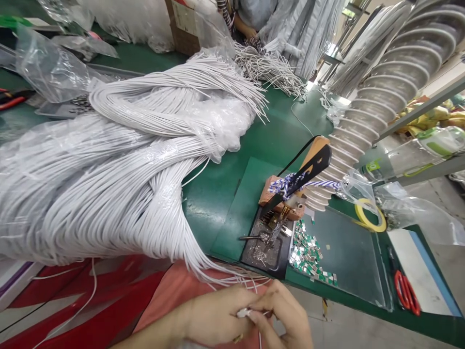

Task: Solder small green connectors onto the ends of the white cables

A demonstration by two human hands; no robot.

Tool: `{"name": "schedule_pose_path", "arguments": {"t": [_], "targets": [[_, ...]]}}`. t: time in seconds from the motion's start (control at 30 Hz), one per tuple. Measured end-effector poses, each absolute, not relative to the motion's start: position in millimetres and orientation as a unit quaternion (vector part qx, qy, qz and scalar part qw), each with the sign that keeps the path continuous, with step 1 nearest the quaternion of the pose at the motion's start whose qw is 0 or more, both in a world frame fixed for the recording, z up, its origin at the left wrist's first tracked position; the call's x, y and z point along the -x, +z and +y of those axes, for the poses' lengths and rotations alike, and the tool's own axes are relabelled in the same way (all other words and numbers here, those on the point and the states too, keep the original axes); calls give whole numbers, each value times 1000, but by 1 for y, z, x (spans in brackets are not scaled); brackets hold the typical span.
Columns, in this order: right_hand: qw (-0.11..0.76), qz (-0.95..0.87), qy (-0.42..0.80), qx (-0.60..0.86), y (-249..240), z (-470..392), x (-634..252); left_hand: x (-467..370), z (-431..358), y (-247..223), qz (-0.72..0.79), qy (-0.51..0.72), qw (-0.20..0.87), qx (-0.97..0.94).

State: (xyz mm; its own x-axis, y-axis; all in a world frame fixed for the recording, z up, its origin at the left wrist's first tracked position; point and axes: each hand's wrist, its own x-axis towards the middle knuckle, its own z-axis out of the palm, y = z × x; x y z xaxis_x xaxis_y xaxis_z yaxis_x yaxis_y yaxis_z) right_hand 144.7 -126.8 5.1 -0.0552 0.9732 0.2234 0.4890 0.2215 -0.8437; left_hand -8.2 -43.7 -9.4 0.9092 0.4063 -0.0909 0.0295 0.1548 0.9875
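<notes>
At the table's front edge, my left hand (221,312) is closed, its fingertips meeting my right hand. My right hand (285,317) pinches with thumb and forefinger. Between them shows a small whitish piece (242,313), too small to make out fully, and a thin white cable (259,339) runs down from the fingers. Just beyond my hands, loose cable ends trail off a large bundle of white cables (109,194). Ahead stands a soldering fixture (285,213) tied to a brick, over a black tray (267,254) with grey residue. Small green circuit boards with metal plugs (307,254) lie to its right.
A ribbed extraction hose (392,72) descends at the right. Red-handled scissors (406,291) and yellow tape (370,215) lie on the right side. Clear plastic bags (51,63) and red-handled pliers (14,99) are at the left. Another person's hand (250,33) shows at the back.
</notes>
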Motion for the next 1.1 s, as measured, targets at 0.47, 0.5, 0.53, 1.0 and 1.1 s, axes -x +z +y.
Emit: {"name": "schedule_pose_path", "arguments": {"t": [0.47, 0.5, 0.53, 1.0, 1.1], "targets": [[495, -514, 311, 628, 2, -98, -142, 12, 10, -3, 235, 213, 670, -671], [490, -516, 321, 625, 2, -96, -144, 11, 11, -5, 233, 215, 668, -673], [485, -515, 333, 623, 2, -96, -146, 11, 12, -7, 231, 214, 666, -676], [480, -465, 411, 620, -4, -102, -153, 9, 12, -6, 214, 240, 681, -658], [484, -465, 414, 615, -4, -103, -153, 9, 10, -7, 221, 244, 670, -666]]}}
